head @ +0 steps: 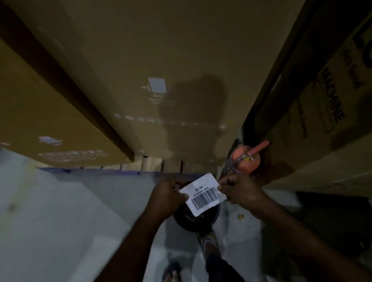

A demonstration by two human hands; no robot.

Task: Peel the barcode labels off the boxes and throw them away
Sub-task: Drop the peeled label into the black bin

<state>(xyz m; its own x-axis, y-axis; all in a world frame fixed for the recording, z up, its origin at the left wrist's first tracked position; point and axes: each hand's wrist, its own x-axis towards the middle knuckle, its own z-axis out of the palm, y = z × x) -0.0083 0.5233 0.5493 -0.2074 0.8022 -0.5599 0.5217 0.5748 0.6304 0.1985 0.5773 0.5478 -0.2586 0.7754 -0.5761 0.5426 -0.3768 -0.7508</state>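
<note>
1. Head view: tall brown corrugated cardboard boxes point(145, 51) fill the frame, matte and flat-sided.
2. Round dark bin point(197, 217) sits on the floor below the hands, probably the drop point.
3. White rectangular paper barcode label point(202, 194), peeled free, is pinched by left hand point(167, 197) and right hand point(238, 187); next comes releasing it downward.

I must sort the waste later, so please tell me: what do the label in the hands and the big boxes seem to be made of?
The barcode label looks like thin white paper, matte, with black printed bars; it bends slightly between both hands. The big boxes look like brown cardboard, dull and unglossed, with printed lettering on one; the dim light leaves any coating unclear.
</note>
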